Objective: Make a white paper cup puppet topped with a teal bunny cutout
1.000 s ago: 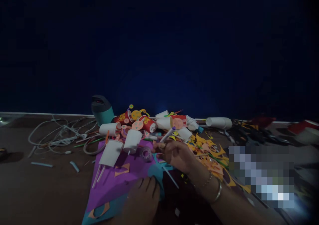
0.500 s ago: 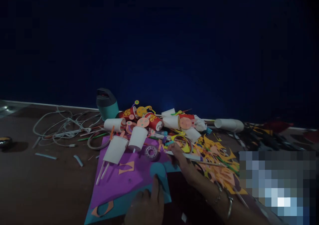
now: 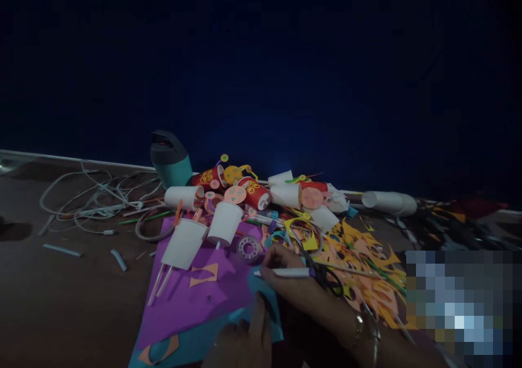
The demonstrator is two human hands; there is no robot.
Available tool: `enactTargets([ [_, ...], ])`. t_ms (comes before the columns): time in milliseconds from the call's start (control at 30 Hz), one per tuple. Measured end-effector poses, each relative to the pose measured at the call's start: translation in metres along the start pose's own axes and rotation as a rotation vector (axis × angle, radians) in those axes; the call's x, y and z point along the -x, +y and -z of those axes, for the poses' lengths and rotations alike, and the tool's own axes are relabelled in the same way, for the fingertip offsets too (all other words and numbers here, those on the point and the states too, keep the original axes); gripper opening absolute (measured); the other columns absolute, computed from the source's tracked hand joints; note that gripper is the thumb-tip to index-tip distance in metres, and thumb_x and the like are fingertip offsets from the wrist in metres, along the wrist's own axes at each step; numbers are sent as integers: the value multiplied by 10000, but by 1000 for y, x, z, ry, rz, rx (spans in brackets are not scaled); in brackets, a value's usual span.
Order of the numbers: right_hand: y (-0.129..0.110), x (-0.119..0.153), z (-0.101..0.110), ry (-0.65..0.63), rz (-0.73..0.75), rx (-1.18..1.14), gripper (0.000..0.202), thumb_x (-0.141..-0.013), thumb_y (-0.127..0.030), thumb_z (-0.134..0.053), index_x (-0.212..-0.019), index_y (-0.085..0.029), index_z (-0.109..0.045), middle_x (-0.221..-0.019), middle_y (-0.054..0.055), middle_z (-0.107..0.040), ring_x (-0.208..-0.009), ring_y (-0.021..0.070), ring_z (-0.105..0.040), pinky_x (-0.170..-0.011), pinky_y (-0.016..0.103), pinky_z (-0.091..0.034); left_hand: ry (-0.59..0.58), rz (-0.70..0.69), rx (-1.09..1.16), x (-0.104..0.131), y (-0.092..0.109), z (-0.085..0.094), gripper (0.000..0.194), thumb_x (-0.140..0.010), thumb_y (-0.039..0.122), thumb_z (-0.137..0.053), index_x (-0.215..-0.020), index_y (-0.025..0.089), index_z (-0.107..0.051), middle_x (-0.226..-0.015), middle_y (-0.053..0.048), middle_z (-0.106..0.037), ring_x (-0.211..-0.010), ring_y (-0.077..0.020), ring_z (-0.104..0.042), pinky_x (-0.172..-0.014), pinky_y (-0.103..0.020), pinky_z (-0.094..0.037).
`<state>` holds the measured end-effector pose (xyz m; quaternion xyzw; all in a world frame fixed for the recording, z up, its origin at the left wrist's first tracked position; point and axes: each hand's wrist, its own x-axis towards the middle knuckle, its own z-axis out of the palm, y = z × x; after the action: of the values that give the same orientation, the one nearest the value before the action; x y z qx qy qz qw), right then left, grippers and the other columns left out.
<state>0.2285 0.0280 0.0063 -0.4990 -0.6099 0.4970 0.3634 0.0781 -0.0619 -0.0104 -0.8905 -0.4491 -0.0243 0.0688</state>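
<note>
My right hand grips a white marker with a purple end, its tip pointing left above a blue paper circle. The circle lies over purple paper and a larger blue sheet. From the lower edge, my left hand rests on the blue paper, index finger stretched to the circle; its other fingers are partly out of sight. A roll of tape sits just beyond the marker tip. Black-handled scissors lie behind my right hand.
White paper cups with straws and red cups lie at the back. A teal bottle stands behind them. White cables coil on the left. Orange and yellow paper scraps are heaped on the right.
My right hand has come down and left with the marker, bringing its tip to the blue circle. My left hand stays on the paper, and the view has shifted slightly.
</note>
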Motion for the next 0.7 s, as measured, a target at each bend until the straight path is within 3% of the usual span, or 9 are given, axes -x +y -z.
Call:
enactTargets([
  [167, 4, 1, 5, 53, 44, 63, 204, -761, -254, -579, -608, -200, -456, -522, -70, -416, -495, 94, -377, -469, 209, -298, -7, -4, 37, 0, -1, 2, 408, -786, 49, -475, -1161, 145, -608, -1148, -200, -625, -537, -150, -601, -464, -266, -445],
  [333, 3, 0, 6, 15, 43, -1, 156, -702, -191, -618, -652, -200, -471, -567, -67, -455, -516, 95, -398, -474, 202, -314, 1, 9, 43, 0, -2, 2, 423, -793, 54, -464, -1183, 152, -599, -1163, -193, -619, -532, -147, -599, -462, -266, -451],
  [467, 4, 0, 6, 5, 19, -9, 166, -779, -277, -576, -666, -202, -481, -530, -62, -467, -480, 99, -412, -457, 208, -314, -8, -24, -31, -2, -3, 3, 429, -783, 62, -464, -1183, 141, -596, -1176, -195, -611, -533, -148, -599, -450, -262, -449],
  [633, 4, -1, 5, 25, 79, -41, 156, -695, -189, -623, -665, -200, -470, -582, -61, -464, -519, 92, -407, -483, 203, -322, -7, -62, -120, -6, -5, 9, 403, -775, 55, -508, -1150, 154, -619, -1153, -178, -636, -486, -111, -585, -427, -222, -452],
  [700, 3, -2, 5, -10, 68, -70, 154, -719, -216, -614, -670, -198, -469, -564, -62, -458, -504, 89, -390, -471, 204, -306, 21, -68, -156, -7, -6, 12, 390, -779, 43, -516, -1132, 160, -632, -1133, -173, -652, -466, -103, -578, -429, -215, -462],
])
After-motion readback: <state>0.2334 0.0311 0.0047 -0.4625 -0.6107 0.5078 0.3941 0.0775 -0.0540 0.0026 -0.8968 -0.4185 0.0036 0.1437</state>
